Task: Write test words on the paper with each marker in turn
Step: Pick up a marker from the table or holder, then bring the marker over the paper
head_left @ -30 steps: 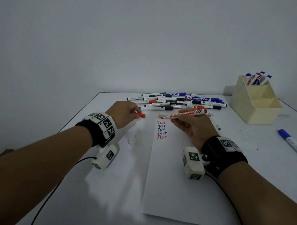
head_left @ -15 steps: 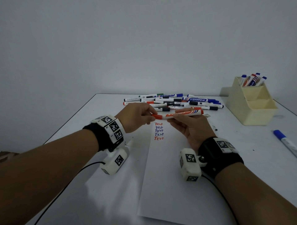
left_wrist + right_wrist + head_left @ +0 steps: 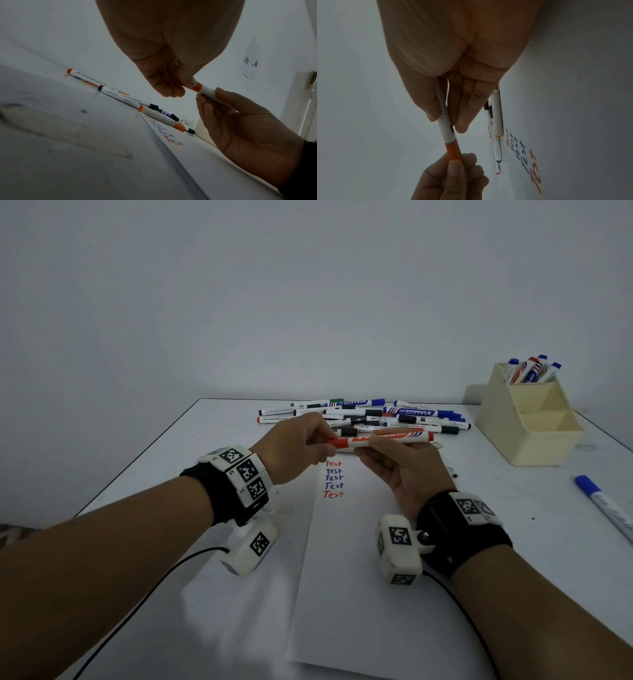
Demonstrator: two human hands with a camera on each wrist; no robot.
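Over a white table, the right hand grips a red marker; the left hand pinches its cap, apparently seating it.

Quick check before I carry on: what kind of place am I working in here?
Likely a plain office or test desk: a white table against a bare wall, a pile of whiteboard markers, a cream desk organizer and a paper sheet.

Both hands hold the red marker level above the paper; loose markers lie at twelve o'clock.
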